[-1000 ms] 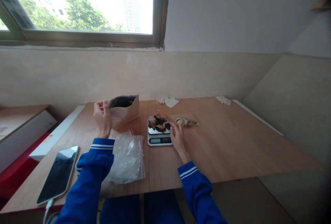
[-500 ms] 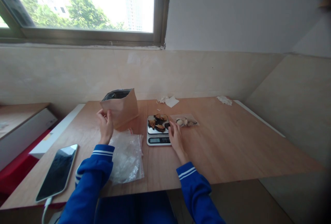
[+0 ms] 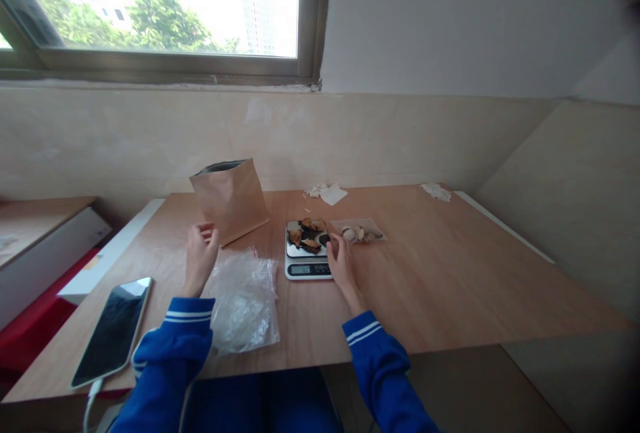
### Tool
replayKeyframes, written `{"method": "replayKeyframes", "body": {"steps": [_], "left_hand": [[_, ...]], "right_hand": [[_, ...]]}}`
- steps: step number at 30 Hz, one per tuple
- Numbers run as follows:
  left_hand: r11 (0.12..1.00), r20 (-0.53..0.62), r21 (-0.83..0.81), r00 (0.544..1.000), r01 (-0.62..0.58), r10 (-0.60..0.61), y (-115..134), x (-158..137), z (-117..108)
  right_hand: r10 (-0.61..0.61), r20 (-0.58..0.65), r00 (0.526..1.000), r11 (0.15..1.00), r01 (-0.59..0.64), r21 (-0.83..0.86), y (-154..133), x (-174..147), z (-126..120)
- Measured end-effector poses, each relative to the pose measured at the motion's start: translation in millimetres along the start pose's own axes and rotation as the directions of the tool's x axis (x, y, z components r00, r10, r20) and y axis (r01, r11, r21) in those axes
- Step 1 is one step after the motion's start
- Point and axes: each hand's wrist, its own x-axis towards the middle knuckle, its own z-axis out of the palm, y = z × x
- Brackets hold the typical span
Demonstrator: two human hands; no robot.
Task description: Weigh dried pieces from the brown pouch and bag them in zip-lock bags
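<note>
A kitchen scale point(image 3: 309, 271) with a lit display carries several brown, dark-edged dried slices point(image 3: 311, 244) on its plate. At the plate's right edge my right hand point(image 3: 343, 266) has its thumb and fingertips closed about a dark dried slice point(image 3: 325, 239); the grip is partly hidden. My left hand point(image 3: 201, 256) is raised in front of a brown paper bag point(image 3: 231, 199), fingers loosely curled and apart, holding nothing. The bag stands upright with its dark-lined mouth open. Below it, clear plastic bags point(image 3: 245, 309) lie flat beside my left sleeve.
A small clear bag with pale slices point(image 3: 361, 233) lies right of the scale. White paper scraps point(image 3: 333, 194) and a crumpled tissue point(image 3: 436, 192) sit near the wall. A phone point(image 3: 113, 333) with a charging cable lies at the left of the wooden table point(image 3: 465, 286).
My left hand has let go of the paper bag and drawn back slightly toward me. The bag now stands straighter, its mouth narrower. My right hand has stayed at the scale.
</note>
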Motion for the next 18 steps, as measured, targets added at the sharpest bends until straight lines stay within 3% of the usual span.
{"method": "replayKeyframes", "body": {"steps": [2, 3, 5, 6, 7, 9, 13, 18], "left_hand": [[0.996, 0.244, 0.090, 0.970, -0.015, -0.008, 11.3, -21.2, -5.2], [0.991, 0.412, 0.128, 0.911, -0.024, -0.031, 17.8, -34.1, -6.9], [0.978, 0.704, 0.189, 0.707, -0.089, -0.072, 31.1, -61.6, -7.4], [0.963, 0.785, 0.233, 0.611, -0.137, -0.103, 37.4, -75.1, -5.9], [0.941, 0.814, 0.284, 0.565, -0.185, -0.134, 43.0, -87.6, -3.3], [0.875, 0.803, 0.391, 0.570, -0.285, -0.174, 51.4, -107.5, 4.4], [0.759, 0.765, 0.536, 0.592, -0.369, -0.253, 56.7, -124.0, 20.1], [0.764, 0.797, 0.487, 0.574, -0.423, -0.190, 61.2, -118.8, 23.2]], "right_hand": [[0.015, -0.011, 1.000, 1.000, -0.015, 0.027, 0.6, -0.3, -0.8], [0.024, -0.017, 1.000, 0.999, -0.023, 0.037, 0.8, -0.3, -1.2], [0.037, -0.030, 0.999, 0.998, -0.036, 0.050, 0.5, -0.3, -2.5], [0.042, -0.041, 0.998, 0.998, -0.040, 0.053, -0.3, -0.3, -3.6], [0.045, -0.052, 0.998, 0.998, -0.042, 0.056, -1.4, -0.3, -4.9], [0.039, -0.074, 0.997, 0.997, -0.034, 0.066, -5.0, -0.3, -8.6], [0.005, -0.080, 0.997, 0.995, 0.003, 0.099, -16.3, -0.9, -18.9], [0.015, 0.015, 1.000, 0.987, -0.017, 0.158, -49.6, -12.2, -32.7]]}}
